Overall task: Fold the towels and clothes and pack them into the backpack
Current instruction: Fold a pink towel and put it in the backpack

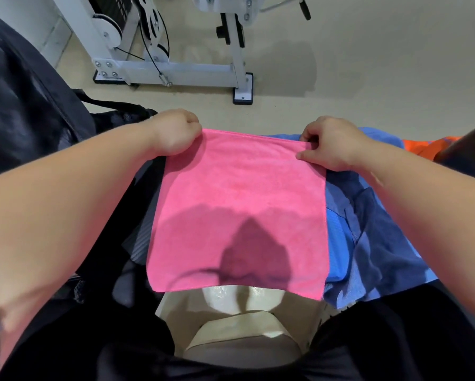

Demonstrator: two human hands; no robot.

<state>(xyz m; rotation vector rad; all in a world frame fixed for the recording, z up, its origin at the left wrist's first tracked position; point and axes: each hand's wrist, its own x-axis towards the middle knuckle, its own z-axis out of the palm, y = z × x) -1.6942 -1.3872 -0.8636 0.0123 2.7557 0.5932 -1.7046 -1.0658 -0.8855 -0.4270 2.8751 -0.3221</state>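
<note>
Forearms (52,215) close, left hand (175,132) and right hand (329,144) in pinch grips at far corners of pink microfibre towel (239,202), left fingertips hidden.

The towel (239,210) is plain bright pink. The clothes (368,243) are light blue and dark blue. One orange cloth (428,145) peeks out. The backpack (24,105) looks black, maybe dark grey.

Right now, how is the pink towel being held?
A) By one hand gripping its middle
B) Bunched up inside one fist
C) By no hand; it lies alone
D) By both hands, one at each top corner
D: the left hand and the right hand each pinch a top corner of the pink towel, which is spread out flat between them.
</note>
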